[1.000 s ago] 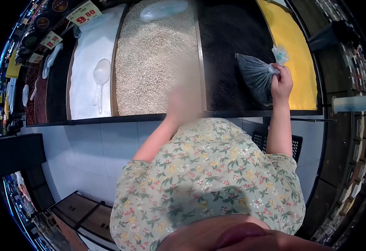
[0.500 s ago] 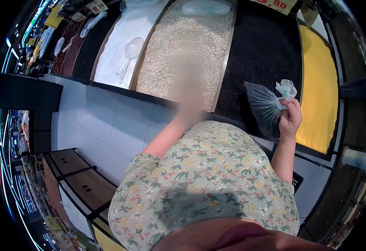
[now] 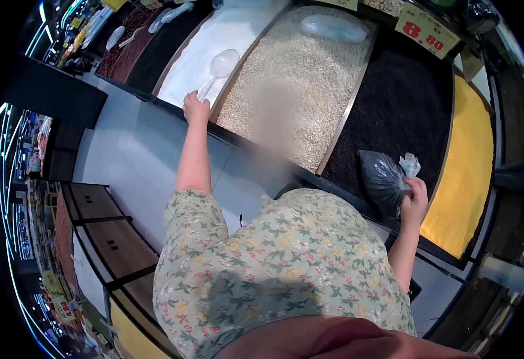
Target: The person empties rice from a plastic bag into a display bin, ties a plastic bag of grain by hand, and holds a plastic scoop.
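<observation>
My left hand point(image 3: 196, 109) is closed on the handle end of a translucent plastic scoop point(image 3: 225, 62), whose round bowl rests on white grain or powder point(image 3: 197, 55) in a bin. At the right, my right hand point(image 3: 415, 200) grips the gathered neck of a plastic bag point(image 3: 381, 178) with dark contents. The bag hangs low over the front of the bin of black grains point(image 3: 402, 102), its crumpled top sticking out above my fingers. Between my hands is a bin of pale grains point(image 3: 310, 78); a blurred smear hides part of it.
A bin of yellow grain point(image 3: 462, 173) is at the right. Another plastic scoop point(image 3: 333, 29) lies on the pale grains. A price sign point(image 3: 427, 31) stands behind the black grains. Wooden-fronted cabinets point(image 3: 103, 206) stand at lower left, beyond the tiled floor point(image 3: 130, 143).
My left hand has moved left from in front of the pale grains and taken hold of the scoop handle. My right hand still holds the bag; the view has shifted.
</observation>
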A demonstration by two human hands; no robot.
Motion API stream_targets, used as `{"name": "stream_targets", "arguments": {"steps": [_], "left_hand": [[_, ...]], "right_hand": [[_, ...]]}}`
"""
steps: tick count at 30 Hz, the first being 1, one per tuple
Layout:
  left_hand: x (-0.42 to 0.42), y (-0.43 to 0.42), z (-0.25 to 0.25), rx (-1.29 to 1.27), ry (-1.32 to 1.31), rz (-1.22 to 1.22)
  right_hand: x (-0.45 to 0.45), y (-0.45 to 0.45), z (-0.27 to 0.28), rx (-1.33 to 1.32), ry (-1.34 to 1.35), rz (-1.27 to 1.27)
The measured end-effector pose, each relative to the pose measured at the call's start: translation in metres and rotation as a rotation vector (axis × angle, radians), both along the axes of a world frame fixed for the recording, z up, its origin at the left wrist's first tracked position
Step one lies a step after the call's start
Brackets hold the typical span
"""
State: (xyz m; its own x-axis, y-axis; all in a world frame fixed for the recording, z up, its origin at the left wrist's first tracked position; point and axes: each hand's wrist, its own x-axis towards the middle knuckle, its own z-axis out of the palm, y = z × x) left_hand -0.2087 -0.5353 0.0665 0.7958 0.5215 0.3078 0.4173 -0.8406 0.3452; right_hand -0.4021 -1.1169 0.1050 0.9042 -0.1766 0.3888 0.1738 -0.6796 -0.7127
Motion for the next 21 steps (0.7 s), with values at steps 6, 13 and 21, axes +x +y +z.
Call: {"name": "stream_targets", "arguments": {"steps": [6,13,21], "left_hand": [[0.053,0.053,-0.020,-0.102,0.193,0.047],[0.071,0.068,-0.035,-0.157,0.122,-0.002],[0.067,0.072,0.014,-0.043,0.092,-0.144]], "right_hand": [[-0.012,0.013,-0.005,-0.104,0.057,-0.085],[-0.017,0.028,0.005,-0.101,0.143,-0.163],[-0.011,0.027,0.004,-0.156,0.210,-0.225]]}}
